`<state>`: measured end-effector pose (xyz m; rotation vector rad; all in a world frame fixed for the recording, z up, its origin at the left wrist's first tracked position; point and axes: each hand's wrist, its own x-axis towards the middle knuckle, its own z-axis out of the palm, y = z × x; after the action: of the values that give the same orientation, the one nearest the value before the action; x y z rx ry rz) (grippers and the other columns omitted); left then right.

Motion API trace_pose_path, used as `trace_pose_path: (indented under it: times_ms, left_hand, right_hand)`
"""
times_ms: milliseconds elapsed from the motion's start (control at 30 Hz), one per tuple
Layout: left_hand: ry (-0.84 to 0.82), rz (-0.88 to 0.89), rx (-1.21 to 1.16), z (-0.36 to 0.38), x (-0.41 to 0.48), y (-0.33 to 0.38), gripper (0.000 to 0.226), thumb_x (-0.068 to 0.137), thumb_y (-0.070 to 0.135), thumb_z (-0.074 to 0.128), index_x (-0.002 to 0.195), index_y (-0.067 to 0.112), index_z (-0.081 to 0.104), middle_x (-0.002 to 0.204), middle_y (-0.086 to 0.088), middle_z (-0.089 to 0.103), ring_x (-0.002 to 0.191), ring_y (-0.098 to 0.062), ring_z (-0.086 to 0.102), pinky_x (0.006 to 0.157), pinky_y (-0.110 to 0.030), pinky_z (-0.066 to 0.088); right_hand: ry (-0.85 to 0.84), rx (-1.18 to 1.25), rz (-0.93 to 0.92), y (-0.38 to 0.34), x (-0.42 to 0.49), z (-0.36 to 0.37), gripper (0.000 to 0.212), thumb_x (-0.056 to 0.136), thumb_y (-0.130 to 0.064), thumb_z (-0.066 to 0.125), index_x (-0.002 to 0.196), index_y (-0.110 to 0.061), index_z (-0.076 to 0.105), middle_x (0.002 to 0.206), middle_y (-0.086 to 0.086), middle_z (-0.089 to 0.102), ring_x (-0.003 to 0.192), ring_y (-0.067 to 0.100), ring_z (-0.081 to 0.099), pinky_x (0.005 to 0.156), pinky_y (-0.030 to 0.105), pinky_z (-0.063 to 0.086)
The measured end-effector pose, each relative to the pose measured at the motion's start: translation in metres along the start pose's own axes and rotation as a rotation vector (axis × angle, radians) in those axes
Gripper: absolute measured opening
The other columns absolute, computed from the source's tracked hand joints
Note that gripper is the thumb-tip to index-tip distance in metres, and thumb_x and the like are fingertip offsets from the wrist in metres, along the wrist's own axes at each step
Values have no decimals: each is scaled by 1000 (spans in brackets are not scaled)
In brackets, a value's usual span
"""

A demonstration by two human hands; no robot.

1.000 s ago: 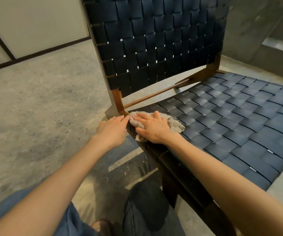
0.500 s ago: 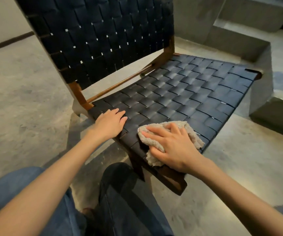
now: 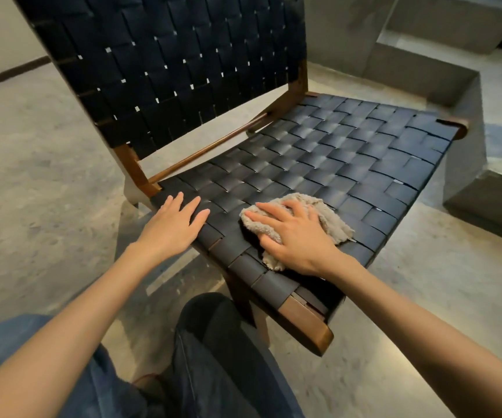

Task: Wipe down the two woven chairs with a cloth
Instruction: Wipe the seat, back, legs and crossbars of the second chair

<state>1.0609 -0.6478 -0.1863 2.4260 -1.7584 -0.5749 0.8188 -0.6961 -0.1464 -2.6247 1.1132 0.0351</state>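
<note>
while the left hand [image 3: 175,227] is resting flat near the seat's [image 3: 364,152] back corner, the right hand [image 3: 296,236], fingers spread, is pressing the cloth [image 3: 332,218] at the front edge, unwiped weave lying beyond its fingertips.

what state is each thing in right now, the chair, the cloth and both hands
black woven-strap chair with brown wooden frame: upright, seat carrying both hands and the cloth.
beige fluffy cloth: crumpled, lying on the seat by its near edge, partly under the right hand.
left hand: flat on the seat near the backrest, holding nothing.
right hand: fingers spread, pressing on the cloth.
</note>
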Motion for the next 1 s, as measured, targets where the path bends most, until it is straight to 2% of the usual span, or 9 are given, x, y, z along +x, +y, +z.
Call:
trace_pose_path:
  times_ms: [133,300,367,533,633,700,833,900,1000]
  left_hand:
    - [-23,32,35,0,-2,-9,65,95,59,19,152,30,8,160,-1,1,146,-20,-1,116,-38,11]
    - [-63,31,1,-1,-6,-17,92,73,74,5,152,26,0,159,1,-10,146,-15,-7,116,-39,12]
    - [-60,54,1,1,-5,-20,96,69,76,2,151,26,-2,159,1,-12,145,-14,-9,116,-38,13]
    - [-66,119,82,6,0,-26,75,91,63,14,150,24,-8,158,-2,-15,144,-13,-14,115,-32,8]
    - [-98,104,63,0,3,-24,92,75,73,3,151,23,-6,159,-1,-13,144,-13,-13,115,-30,6]
    - [-111,105,70,-4,4,-21,98,70,76,1,151,22,-5,159,-1,-11,145,-13,-12,115,-30,7]
    - [-122,97,102,-7,7,-18,81,89,69,16,151,22,-4,159,-3,-9,145,-14,-10,116,-32,9]
    - [-129,93,122,-8,9,-16,79,91,67,17,151,21,-4,159,-5,-8,146,-17,-9,116,-32,8]
    - [-139,74,131,-9,13,-10,79,91,67,17,152,20,-3,159,-7,-8,146,-19,-9,116,-33,7]
  right_hand:
    - [-21,26,-49,-9,56,11,51,97,-43,32,147,-44,22,156,-12,20,139,25,13,113,57,10]
    - [-21,80,-94,-19,130,29,48,100,-41,30,147,-43,24,156,-11,22,141,27,13,113,56,12]
    - [-23,89,-113,-26,159,36,47,101,-41,29,147,-43,25,156,-10,22,141,28,12,113,56,12]
    - [18,86,-165,-38,210,49,44,100,-42,29,144,-44,29,155,-9,25,140,27,15,113,57,11]
    - [53,82,-210,-38,225,53,45,96,-45,29,140,-48,34,153,-11,29,138,24,20,112,55,13]
    - [98,85,-161,-36,231,55,46,93,-49,29,138,-49,38,152,-11,32,139,24,21,113,55,13]
    - [161,46,23,-31,238,56,44,94,-49,32,137,-47,42,150,-6,34,141,26,18,112,62,0]
    - [132,32,28,-32,237,53,46,93,-49,33,139,-47,40,150,-5,34,140,27,18,111,62,5]
    - [99,-21,12,-30,227,49,47,93,-49,34,140,-47,36,149,-3,36,136,27,23,107,54,19]
